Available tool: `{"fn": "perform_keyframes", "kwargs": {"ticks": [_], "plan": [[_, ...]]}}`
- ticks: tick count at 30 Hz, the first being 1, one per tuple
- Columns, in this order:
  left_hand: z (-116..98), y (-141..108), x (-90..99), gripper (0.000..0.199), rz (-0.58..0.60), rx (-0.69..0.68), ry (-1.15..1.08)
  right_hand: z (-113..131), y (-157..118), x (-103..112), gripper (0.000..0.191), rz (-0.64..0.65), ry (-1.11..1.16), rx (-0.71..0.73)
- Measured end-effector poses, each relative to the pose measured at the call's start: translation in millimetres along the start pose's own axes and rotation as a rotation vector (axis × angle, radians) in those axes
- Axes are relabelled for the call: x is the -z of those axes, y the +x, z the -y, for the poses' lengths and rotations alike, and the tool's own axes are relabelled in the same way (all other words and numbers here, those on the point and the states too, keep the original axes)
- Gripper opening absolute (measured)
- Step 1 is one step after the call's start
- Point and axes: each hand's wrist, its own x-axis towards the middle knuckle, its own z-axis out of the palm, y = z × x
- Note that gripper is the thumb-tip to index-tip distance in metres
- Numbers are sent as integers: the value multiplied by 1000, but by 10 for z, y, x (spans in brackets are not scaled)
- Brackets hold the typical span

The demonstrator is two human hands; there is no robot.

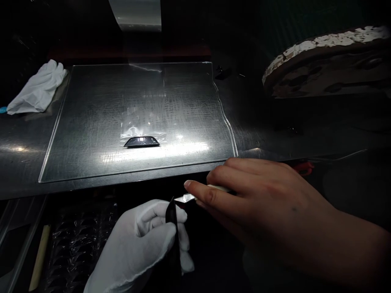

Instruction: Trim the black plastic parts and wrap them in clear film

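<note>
My left hand (137, 244), in a white glove, pinches a thin dark piece (172, 215) between thumb and fingers, held nearly upright and seen almost edge-on. Bare, my right hand (253, 191) grips a pale-handled knife (187, 198), its index finger stretched along it; most of the handle is hidden by the fingers. The knife's shiny tip meets or almost meets the dark piece near its upper end; I cannot tell if they touch. Beyond the hands, a dark glossy trapezoid piece (142, 141) lies by a clear plastic film (143, 122) on a transparent scratched sheet (91, 154).
A white glove (38, 87) lies at the left of the bench. Below left stand a tray of several dark curved pieces (76, 244) and a pale yellowish strip (39, 258). A round lamp-like base (330, 65) is at upper right. Something red (304, 167) shows behind my right wrist.
</note>
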Motion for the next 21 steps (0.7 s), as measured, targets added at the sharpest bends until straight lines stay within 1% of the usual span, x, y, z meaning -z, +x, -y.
{"fn": "perform_keyframes", "kwargs": {"ticks": [1,4,6,8,10,12,14,16,19,21], "plan": [[14,10,15,16,19,-4,-25,-4,2,-13,39,-8,-8,7],[51,41,53,28,81,2,-75,-14,-7,-51,37,-41,-27,34],[69,52,62,39,108,-12,-93,-10,-22,-65,33,-86,18,39],[88,52,61,46,122,-35,-109,-2,-36,-66,28,-148,105,14],[111,46,62,46,145,-52,-133,-13,-45,-59,26,-201,163,-29],[139,40,70,38,191,-83,-158,-82,-58,-55,24,-245,140,-77],[163,37,86,34,250,-140,-164,-245,-92,-68,24,-281,70,-168],[177,35,101,34,291,-191,-160,-510,-157,-114,24,-321,-14,-316],[178,33,108,33,281,-244,-166,-1022,-285,-262,26,-407,-98,-502],[172,36,105,29,255,-289,-214,-1313,-345,-391,26,-455,-122,-550]]}}
